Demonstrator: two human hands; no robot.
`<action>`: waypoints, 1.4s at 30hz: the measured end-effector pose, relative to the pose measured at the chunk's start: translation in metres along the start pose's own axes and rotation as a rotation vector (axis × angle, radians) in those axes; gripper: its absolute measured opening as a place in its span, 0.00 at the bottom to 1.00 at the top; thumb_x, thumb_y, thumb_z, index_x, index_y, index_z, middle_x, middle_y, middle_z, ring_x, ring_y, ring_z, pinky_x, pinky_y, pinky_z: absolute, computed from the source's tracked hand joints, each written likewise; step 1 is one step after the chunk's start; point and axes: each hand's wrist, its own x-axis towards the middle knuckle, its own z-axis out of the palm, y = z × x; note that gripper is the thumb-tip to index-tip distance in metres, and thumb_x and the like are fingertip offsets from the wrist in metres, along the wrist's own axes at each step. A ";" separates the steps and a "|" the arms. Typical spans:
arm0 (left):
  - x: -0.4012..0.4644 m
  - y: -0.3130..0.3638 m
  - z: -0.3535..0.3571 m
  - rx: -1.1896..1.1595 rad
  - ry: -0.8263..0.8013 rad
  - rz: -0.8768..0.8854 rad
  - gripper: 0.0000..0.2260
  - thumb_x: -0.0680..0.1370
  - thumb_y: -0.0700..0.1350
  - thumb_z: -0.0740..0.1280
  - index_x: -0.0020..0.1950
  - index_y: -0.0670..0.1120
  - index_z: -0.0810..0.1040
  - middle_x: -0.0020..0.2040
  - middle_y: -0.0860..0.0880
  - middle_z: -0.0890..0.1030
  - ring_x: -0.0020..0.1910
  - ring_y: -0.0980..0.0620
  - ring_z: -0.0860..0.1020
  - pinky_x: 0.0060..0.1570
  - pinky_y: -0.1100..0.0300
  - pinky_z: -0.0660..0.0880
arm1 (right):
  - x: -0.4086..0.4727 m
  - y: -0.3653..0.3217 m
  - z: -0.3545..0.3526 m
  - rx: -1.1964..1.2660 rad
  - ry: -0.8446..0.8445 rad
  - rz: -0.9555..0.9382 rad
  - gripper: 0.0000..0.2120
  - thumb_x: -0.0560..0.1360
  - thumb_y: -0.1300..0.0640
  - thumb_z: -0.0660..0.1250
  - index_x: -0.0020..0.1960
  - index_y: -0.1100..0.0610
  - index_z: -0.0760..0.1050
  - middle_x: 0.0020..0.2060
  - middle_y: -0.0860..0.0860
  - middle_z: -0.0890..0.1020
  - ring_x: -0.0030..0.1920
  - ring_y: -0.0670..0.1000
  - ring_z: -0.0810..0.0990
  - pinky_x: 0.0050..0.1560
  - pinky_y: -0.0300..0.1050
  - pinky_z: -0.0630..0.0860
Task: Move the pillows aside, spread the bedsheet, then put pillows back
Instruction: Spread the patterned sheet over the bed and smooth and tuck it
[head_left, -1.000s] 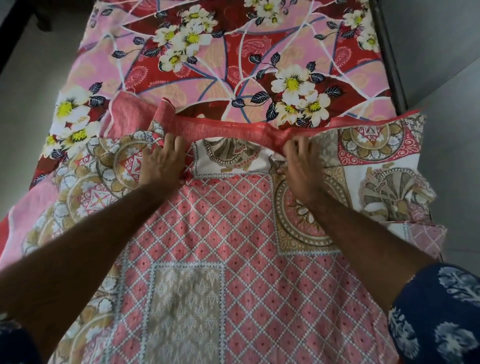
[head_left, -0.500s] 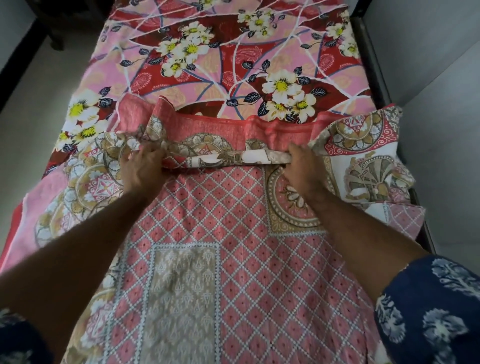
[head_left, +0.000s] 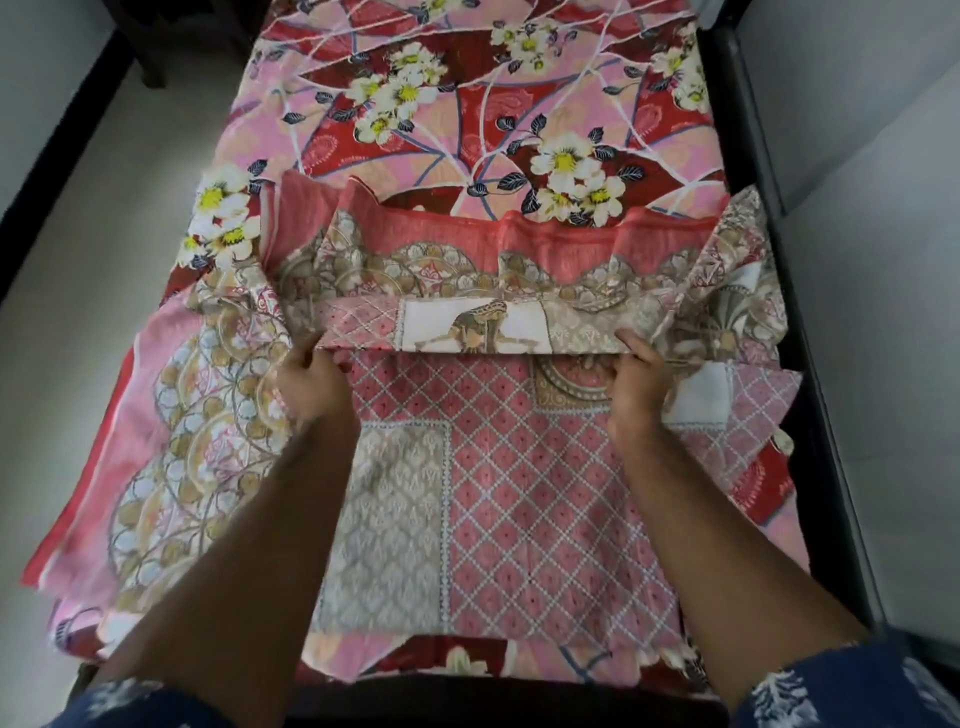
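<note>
both hands pinch one folded edge of the bedsheet (head_left: 519, 493): my left hand (head_left: 311, 387) at its left end, blurred, fingers curled under the cloth; my right hand (head_left: 636, 387) at the right end, fingertips hidden beneath the fold. that lifted edge runs across the bed (head_left: 748, 171), over the flowered cover (head_left: 467, 104). both forearms reach straight forward, sleeves cut off below.

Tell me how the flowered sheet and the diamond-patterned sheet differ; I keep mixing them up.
The flowered sheet lies flat under the other; the diamond-patterned sheet lies on top, part folded. The flowered one shows big white blossoms on red and pink; the patterned one shows lattices and medallions. Only the patterned one is held, by the left hand and right hand. Both are pink-red.
</note>
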 end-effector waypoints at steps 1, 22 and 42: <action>-0.001 -0.003 -0.001 -0.237 -0.022 -0.140 0.14 0.79 0.35 0.62 0.62 0.43 0.81 0.49 0.42 0.85 0.40 0.49 0.82 0.34 0.58 0.77 | -0.003 -0.002 -0.002 0.167 -0.015 0.114 0.21 0.79 0.70 0.55 0.64 0.58 0.79 0.70 0.55 0.75 0.56 0.52 0.79 0.48 0.38 0.80; -0.048 0.056 -0.046 -0.845 -0.109 -0.351 0.17 0.82 0.54 0.63 0.63 0.46 0.81 0.59 0.43 0.84 0.58 0.42 0.83 0.61 0.38 0.77 | -0.055 -0.096 -0.046 0.269 -0.055 0.252 0.13 0.79 0.46 0.66 0.49 0.55 0.82 0.50 0.55 0.87 0.48 0.56 0.86 0.53 0.57 0.83; -0.335 0.397 -0.402 -1.085 -0.238 0.098 0.25 0.82 0.59 0.58 0.64 0.40 0.78 0.57 0.37 0.84 0.53 0.37 0.84 0.50 0.43 0.82 | -0.505 -0.417 -0.301 0.696 -0.323 -0.546 0.11 0.82 0.51 0.64 0.47 0.58 0.75 0.36 0.53 0.82 0.40 0.54 0.84 0.51 0.56 0.83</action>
